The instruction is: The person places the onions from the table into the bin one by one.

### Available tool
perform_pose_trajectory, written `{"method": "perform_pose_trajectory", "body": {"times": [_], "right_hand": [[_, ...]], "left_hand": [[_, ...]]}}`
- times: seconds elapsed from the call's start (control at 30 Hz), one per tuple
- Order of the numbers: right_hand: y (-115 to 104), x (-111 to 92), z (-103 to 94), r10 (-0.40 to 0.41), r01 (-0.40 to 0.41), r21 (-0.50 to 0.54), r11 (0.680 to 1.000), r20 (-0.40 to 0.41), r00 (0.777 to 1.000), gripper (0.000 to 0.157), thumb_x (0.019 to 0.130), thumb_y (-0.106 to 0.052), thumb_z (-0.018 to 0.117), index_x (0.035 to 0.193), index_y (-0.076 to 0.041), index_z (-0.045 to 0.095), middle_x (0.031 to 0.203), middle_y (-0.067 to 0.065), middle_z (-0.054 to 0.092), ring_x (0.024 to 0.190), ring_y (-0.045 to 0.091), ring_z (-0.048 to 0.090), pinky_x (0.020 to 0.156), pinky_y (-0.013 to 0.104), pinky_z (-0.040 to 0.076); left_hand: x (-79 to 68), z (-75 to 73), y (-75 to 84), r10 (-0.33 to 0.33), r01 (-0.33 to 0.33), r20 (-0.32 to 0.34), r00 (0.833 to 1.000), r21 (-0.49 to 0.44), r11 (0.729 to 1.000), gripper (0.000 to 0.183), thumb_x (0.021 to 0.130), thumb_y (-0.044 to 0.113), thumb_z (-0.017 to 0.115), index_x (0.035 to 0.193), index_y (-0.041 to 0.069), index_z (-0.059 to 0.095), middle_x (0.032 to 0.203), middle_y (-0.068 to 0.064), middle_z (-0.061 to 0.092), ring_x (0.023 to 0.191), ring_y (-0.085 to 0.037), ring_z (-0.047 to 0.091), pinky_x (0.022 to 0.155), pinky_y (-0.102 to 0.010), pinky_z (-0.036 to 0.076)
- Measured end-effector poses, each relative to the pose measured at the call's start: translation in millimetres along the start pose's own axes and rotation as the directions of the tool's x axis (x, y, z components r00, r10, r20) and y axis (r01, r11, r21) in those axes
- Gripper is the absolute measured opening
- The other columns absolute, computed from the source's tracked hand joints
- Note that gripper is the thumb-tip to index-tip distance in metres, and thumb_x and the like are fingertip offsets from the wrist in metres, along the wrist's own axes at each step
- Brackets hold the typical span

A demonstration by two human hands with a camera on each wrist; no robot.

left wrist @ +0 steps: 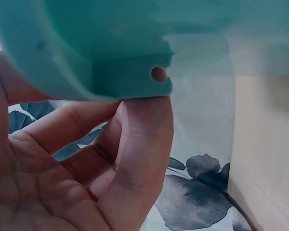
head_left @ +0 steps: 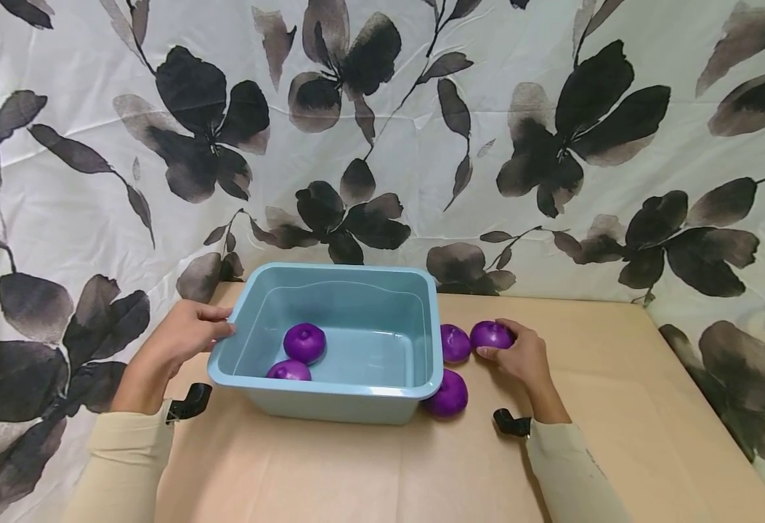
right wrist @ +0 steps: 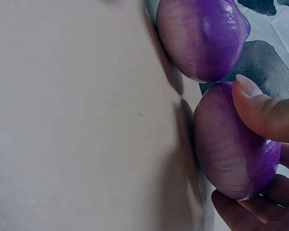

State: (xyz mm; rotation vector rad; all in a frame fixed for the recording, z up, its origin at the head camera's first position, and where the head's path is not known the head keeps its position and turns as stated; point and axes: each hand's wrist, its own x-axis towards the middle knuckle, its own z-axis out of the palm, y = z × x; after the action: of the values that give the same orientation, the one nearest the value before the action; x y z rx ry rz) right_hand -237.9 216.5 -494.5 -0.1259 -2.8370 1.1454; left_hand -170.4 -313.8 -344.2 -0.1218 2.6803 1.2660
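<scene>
A light blue plastic tub (head_left: 349, 403) stands on the table. My left hand (head_left: 189, 338) pinches the tub's left rim; the left wrist view shows its fingers under the rim (left wrist: 139, 79). Inside the tub, toward its left side, lie two shiny purple onions, one farther back (head_left: 304, 343) and one (head_left: 289, 370) partly hidden by the front wall. To the right of the tub, my right hand (head_left: 519, 356) grips a purple onion (right wrist: 233, 144) between thumb and fingers. Another onion (head_left: 455, 343) sits just left of it, and one more (head_left: 447, 394) lies nearer, against the tub's right side.
The table (head_left: 617, 407) has a light tan covering. Behind it and at its sides hangs a white cloth (head_left: 447, 160) with dark floral print. Each wrist wears a black strap-on camera (head_left: 189, 402).
</scene>
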Motion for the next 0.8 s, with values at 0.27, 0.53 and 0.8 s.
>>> {"method": "perform_pose_trajectory", "body": {"times": [0.27, 0.53, 0.8], "right_hand": [[4.0, -0.8, 2.2, 0.011, -0.011, 0.032, 0.999, -0.002, 1.0, 0.077, 0.075, -0.032, 0.086, 0.141, -0.009, 0.053, 0.141, 0.028, 0.053, 0.126, 0.048, 0.051, 0.104, 0.062, 0.044], [7.4, 2.5, -3.4, -0.011, 0.011, 0.065, 0.998, 0.002, 1.0, 0.078, 0.072, -0.036, 0.088, 0.138, -0.009, 0.056, 0.141, 0.024, 0.056, 0.128, 0.046, 0.051, 0.106, 0.06, 0.043], [-0.7, -2.1, -14.9, -0.032, 0.031, 0.082, 0.996, 0.013, 0.999, 0.078, 0.072, -0.033, 0.088, 0.138, -0.008, 0.056, 0.141, 0.024, 0.055, 0.13, 0.045, 0.05, 0.107, 0.059, 0.043]], "left_hand": [[-0.7, -1.5, 0.9, 0.006, -0.005, -0.005, 1.0, 0.015, 1.0, 0.049, 0.094, 0.014, 0.06, 0.134, -0.013, 0.052, 0.142, -0.034, 0.048, 0.107, -0.028, 0.067, 0.088, -0.047, 0.058], [-0.5, -2.7, 2.6, -0.004, 0.004, -0.007, 1.0, 0.029, 1.0, 0.05, 0.095, 0.014, 0.059, 0.135, -0.013, 0.05, 0.141, -0.036, 0.048, 0.109, -0.03, 0.066, 0.09, -0.047, 0.058], [0.8, -2.3, 3.7, -0.016, 0.016, 0.004, 1.0, 0.02, 1.0, 0.05, 0.095, 0.014, 0.059, 0.136, -0.013, 0.05, 0.143, -0.035, 0.046, 0.111, -0.032, 0.065, 0.091, -0.047, 0.057]]}}
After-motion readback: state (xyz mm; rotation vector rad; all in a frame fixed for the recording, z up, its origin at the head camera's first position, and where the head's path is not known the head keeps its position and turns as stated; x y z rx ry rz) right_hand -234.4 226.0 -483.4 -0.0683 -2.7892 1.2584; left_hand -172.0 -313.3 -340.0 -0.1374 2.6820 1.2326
